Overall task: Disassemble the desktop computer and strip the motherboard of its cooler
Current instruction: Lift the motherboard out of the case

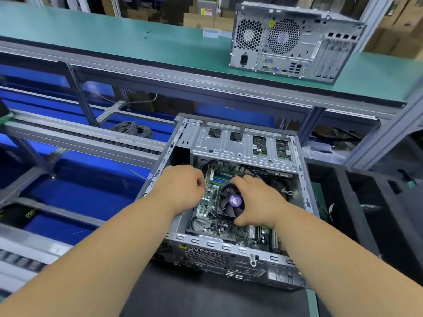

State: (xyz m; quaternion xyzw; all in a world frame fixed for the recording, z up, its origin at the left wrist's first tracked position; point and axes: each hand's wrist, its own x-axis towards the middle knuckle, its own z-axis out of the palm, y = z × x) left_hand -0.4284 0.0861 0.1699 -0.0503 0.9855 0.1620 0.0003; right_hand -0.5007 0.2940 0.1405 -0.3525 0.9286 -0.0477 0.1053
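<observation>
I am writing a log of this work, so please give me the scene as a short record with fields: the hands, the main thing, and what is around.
right hand: grips the cooler, fingers curled round its fan
left hand: curled, at the motherboard left of the cooler; what it holds is hidden
case: open, lying on its side, motherboard inside
shelf: green, carries a second computer, rear toward camera
cables: coiled, behind the case to the left
</observation>
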